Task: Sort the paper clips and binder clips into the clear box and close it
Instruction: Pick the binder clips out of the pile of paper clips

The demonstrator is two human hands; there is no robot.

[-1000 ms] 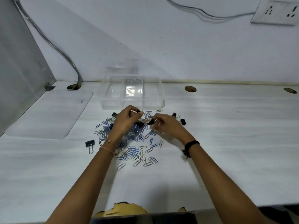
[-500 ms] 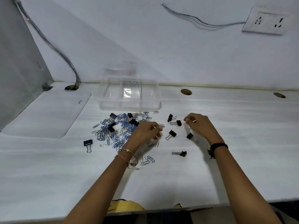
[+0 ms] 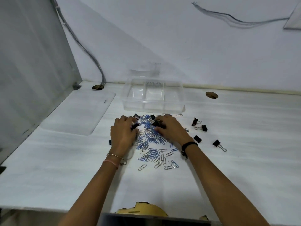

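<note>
While both hands rest in the clip pile point(image 3: 150, 141) just before the open clear box point(image 3: 154, 97), I see the left hand point(image 3: 123, 132) pinching a black binder clip point(image 3: 134, 126) and the right hand point(image 3: 169, 128) curled over another point(image 3: 157, 123). Four loose binders point(image 3: 202, 128) lie apart at right.

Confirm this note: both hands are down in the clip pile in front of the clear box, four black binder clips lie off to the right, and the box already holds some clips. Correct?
Not quite. In the head view the clear box looks empty; no clips show inside. The rest stands: left hand and right hand are in the clip pile, and four binder clips lie to the right.
</note>
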